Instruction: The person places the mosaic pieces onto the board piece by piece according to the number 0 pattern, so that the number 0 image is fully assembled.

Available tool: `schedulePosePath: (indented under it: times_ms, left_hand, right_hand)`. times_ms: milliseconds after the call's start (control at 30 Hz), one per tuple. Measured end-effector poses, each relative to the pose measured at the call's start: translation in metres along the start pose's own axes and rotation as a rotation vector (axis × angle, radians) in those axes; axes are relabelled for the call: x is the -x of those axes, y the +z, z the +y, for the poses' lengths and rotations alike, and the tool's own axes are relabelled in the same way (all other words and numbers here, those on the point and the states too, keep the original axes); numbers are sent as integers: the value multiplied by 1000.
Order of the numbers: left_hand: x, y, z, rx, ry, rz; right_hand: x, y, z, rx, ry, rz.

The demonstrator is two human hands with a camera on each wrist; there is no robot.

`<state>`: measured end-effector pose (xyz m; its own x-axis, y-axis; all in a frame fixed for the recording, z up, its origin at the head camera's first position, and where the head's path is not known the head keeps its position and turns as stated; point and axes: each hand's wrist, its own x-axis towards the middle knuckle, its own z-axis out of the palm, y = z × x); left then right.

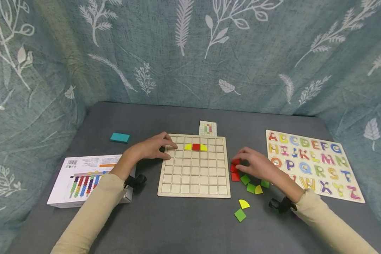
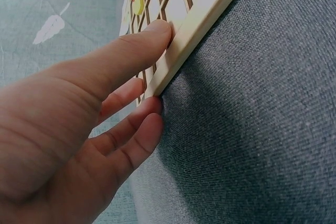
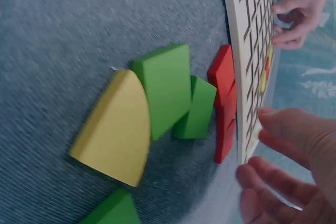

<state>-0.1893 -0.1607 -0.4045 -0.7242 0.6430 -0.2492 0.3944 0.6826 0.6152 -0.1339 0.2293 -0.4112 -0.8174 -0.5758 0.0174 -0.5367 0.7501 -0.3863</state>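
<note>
As a loose left hand point(image 1: 152, 146) touches a pale wooden grid point(image 1: 195, 170), a relaxed right hand point(image 1: 255, 163) hovers by red squares point(image 1: 235, 176).

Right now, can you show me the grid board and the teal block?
Grid board point(image 1: 195, 170): head view, an unfilled square near its middle.
Teal block point(image 1: 120, 138): head view, middle of its top.

It looks like a curtained-off play or learning corner; whether it stands in a home, classroom or studio cannot be told. Blue-green cloth point(image 1: 184, 81) printed with pale leaves hangs behind and along both sides of a dark grey table point(image 1: 190, 225). The table carries children's learning toys: an alphabet board point(image 1: 297, 166), a wooden grid point(image 1: 194, 171), coloured tiles point(image 1: 245, 179), a small pattern card point(image 1: 207, 127) and a box point(image 1: 82, 165) picturing beads.
</note>
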Motion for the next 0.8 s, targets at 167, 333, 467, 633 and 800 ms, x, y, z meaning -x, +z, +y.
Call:
schedulePosePath:
  times_ms: [167,333,467,633,800]
  left_hand:
    - [1,-1,0,4,-13,-8]
    - [1,-1,0,4,-10,-14]
    - [-1,-2,0,-1,-6,-12]
    - [0,-3,1,-4,3,-13]
    - [2,-2,2,-1,0,-6]
  right_hand:
    - [-6,-2,0,6,-5,-16]
    - [-11,-3,2,15,-23,-23]
    - [-14,-5,5,18,-28,-54]
    - [-18,-7,8,32,-31,-132]
    - [-20,-7,10,53,-81,-164]
